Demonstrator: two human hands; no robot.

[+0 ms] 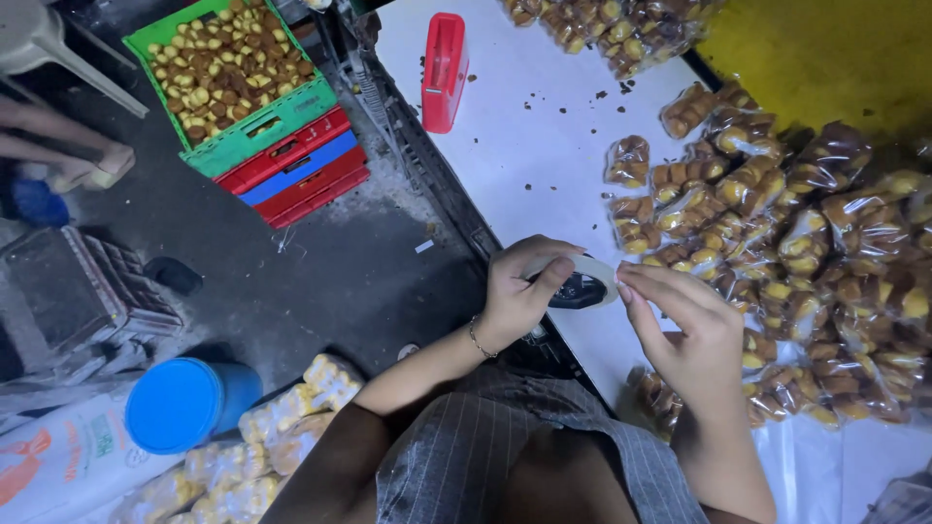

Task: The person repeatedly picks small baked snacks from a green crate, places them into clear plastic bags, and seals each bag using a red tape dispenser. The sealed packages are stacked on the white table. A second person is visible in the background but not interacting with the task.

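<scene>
Head view: left hand (519,291) and right hand (684,325) half-hide tape roll (587,281).

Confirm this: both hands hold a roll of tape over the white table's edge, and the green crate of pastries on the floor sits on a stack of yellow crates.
One detail is wrong. The head view shows the green crate on red and blue crates, not yellow ones. The left hand and right hand do hold the roll of tape over the white table edge.

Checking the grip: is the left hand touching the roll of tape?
Touching. The head view shows the left hand with its fingers wrapped over the roll of tape, the thumb pressed on its rim.
</scene>
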